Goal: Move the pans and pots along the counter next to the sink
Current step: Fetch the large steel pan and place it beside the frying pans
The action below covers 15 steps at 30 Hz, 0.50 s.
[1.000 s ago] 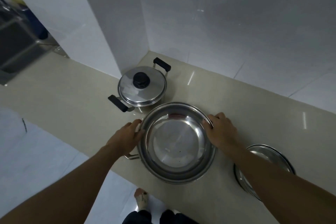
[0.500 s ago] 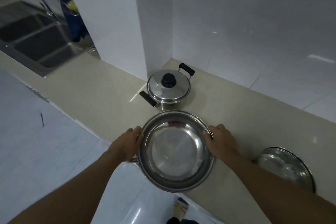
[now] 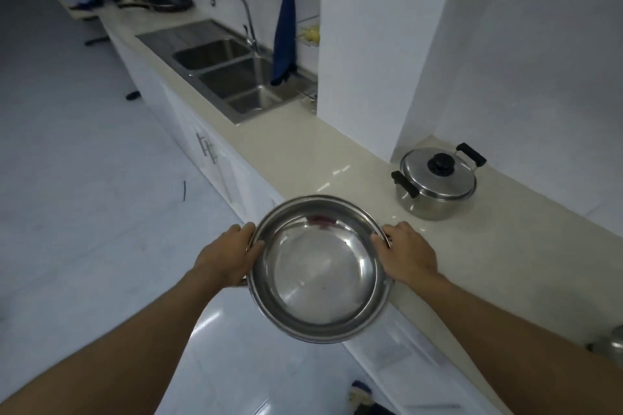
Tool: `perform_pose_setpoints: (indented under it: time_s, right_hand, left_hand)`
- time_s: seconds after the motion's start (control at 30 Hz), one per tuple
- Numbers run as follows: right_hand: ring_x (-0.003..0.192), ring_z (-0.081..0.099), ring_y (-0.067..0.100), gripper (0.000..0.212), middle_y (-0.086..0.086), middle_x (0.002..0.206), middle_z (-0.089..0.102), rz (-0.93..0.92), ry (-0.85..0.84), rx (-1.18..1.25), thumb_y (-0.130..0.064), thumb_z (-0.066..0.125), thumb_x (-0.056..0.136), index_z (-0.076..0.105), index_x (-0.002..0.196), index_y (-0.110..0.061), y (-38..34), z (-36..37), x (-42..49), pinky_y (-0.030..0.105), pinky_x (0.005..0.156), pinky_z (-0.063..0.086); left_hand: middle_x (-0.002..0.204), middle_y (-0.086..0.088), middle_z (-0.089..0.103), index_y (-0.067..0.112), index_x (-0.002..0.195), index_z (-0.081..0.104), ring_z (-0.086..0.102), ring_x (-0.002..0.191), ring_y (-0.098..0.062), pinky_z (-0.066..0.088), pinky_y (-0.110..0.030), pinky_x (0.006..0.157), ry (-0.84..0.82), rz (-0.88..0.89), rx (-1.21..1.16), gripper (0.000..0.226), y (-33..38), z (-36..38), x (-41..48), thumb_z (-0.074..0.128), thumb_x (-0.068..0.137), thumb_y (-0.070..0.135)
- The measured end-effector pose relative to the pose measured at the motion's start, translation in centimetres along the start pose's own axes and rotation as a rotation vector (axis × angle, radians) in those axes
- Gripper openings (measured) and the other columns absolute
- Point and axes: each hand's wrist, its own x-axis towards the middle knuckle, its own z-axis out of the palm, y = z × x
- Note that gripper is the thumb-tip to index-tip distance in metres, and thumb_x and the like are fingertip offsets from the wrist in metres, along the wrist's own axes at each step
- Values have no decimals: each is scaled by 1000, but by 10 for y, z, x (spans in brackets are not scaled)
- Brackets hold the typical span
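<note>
We hold the steel pan [image 3: 320, 271] between both hands, the left hand [image 3: 227, 258] clasped on its left rim and the right hand [image 3: 406, 254] clasped on its right rim, so neither is free. The pan looks lifted, carried partly over the front edge of the worktop [image 3: 303, 152] with the floor visible beneath its near side; whether it touches the edge we cannot tell. The relation that matters for us: the sink [image 3: 232, 77] lies ahead and to our left, well apart from the pan, and the worktop runs as a long strip from here up toward it. The bare stretch beside the sink sits between the basin and the white wall column [image 3: 381, 44], and we judge that stretch to be the landing spot. Our left hand is the nearer one to it, so it would lead. The lidded pot [image 3: 438, 182] stands on the worktop just beyond our right hand, not yet moved. A further steel piece [image 3: 610, 345] shows at the right edge
</note>
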Motion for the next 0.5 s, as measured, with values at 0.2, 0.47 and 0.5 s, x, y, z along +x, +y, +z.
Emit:
perform_pose_setpoints:
  time_s: [0.2,0.47,0.5]
  right_hand:
    - [88,61,26,35,3,104,58,-131,-13,-12,-51,46,99,69,99,-25,-89,12,30,36,72,50]
    - [87,62,28,36,4,99,57,-275,-50,-8,-51,45,99,67,91,-24,-201,42,108,40,77,55]
    - [87,62,28,35,4,98,56,-290,-58,-4,-51,46,99,66,90,-23,-214,46,122,41,77,55]
  left_hand:
    - [99,0,53,27,108,48,56,89,-19,55,-44,83,76,-113,39,29,-69,-40,-7,33,102,51]
    - [104,-2,52,25,116,46,54,95,-21,54,-44,83,143,-303,52,32,-151,-82,25,29,103,48]
    - [105,-2,52,24,116,46,53,96,-21,53,-44,83,142,-324,53,32,-161,-89,33,28,103,48]
